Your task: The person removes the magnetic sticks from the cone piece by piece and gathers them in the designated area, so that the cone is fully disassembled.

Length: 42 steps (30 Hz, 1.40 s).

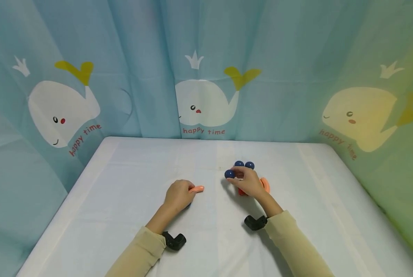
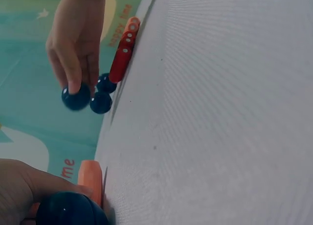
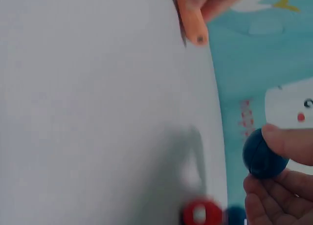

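My right hand (image 1: 248, 183) pinches a dark blue ball (image 1: 229, 174) between thumb and fingers, raised above the white table. My left hand (image 1: 180, 194) grips an orange stick-like piece (image 1: 199, 189) low at the tabletop; in the right wrist view a small hole shows in the end of the orange piece (image 3: 198, 38). Another dark blue ball (image 2: 68, 209) is close under the left thumb in the left wrist view. In the head view the left hand hides most of it. I cannot tell whether it is joined to the orange piece.
Two more blue balls (image 1: 249, 165) lie just beyond the right hand. Partly behind that hand are a red piece with holes (image 2: 121, 63) and a curved orange piece (image 1: 266, 185). A curtain with whale prints (image 1: 206, 104) hangs round the white table (image 1: 137, 169).
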Tool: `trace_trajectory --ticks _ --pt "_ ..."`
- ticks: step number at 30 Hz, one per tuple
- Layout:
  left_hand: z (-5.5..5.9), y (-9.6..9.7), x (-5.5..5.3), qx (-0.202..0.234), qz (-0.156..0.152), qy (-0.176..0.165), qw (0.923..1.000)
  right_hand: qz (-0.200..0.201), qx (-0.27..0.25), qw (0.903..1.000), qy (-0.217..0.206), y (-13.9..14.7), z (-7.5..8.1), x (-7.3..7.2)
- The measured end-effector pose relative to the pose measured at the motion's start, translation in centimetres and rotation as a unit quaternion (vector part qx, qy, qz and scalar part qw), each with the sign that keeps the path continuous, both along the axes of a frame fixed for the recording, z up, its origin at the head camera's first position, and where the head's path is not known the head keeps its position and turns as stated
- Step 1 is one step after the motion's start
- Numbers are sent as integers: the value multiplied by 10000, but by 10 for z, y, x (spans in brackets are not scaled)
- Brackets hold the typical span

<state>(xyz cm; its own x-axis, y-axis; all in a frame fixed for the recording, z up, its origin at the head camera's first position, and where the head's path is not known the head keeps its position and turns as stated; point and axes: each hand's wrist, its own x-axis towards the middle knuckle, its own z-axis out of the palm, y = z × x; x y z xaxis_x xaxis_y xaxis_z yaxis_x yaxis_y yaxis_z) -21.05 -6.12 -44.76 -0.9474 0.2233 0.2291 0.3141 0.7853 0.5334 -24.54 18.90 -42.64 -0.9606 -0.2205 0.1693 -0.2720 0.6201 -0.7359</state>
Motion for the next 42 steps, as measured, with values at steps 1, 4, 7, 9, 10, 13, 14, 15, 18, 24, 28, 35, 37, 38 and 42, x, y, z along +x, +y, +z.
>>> trace_trajectory --ticks 1,4,7,9,10,13,14,15,18,24,28,35,37,38,42 --pt "0 0 0 7 -14 34 10000 -32 -5 10000 -59 6 1 -1" --pt "0 -1 -1 35 -50 95 9999 -268 -137 9994 -191 29 5 -4" --pt "0 -1 0 31 -34 64 10000 -697 -275 9970 -187 53 9 -9" --pt "0 -1 0 12 -4 10 10000 -938 -307 9949 -211 67 9 -12" --pt "0 -1 0 6 12 -15 10000 -1023 -301 9940 -249 73 10 -13" --pt "0 -1 0 16 1 -70 10000 -1147 -351 9916 -489 84 9 -18" --pt "0 -1 -1 29 -7 -85 10000 -1164 -352 9908 -595 87 8 -19" --pt "0 -1 -1 39 -14 -95 9999 -1187 -332 9899 -697 89 6 -21" --pt "0 -1 -1 86 -52 -133 9999 -1219 -306 9871 -988 95 1 -26" --pt "1 -1 -1 82 -63 -164 9998 -1152 -167 9870 -1110 102 -7 -34" --pt "1 -2 -1 56 -68 -148 9999 -1029 -43 9893 -1036 102 -6 -36" --pt "0 -2 -2 110 -65 -144 9998 -934 29 9891 -1139 99 -3 -39" --pt "1 -2 -1 143 -74 -173 9997 -908 6 9891 -1160 99 -4 -40" --pt "1 -2 -1 147 -85 -174 9997 -895 6 9892 -1157 99 -4 -40" --pt "1 -2 -1 101 -70 -161 9998 -841 -5 9901 -1122 100 -6 -42"
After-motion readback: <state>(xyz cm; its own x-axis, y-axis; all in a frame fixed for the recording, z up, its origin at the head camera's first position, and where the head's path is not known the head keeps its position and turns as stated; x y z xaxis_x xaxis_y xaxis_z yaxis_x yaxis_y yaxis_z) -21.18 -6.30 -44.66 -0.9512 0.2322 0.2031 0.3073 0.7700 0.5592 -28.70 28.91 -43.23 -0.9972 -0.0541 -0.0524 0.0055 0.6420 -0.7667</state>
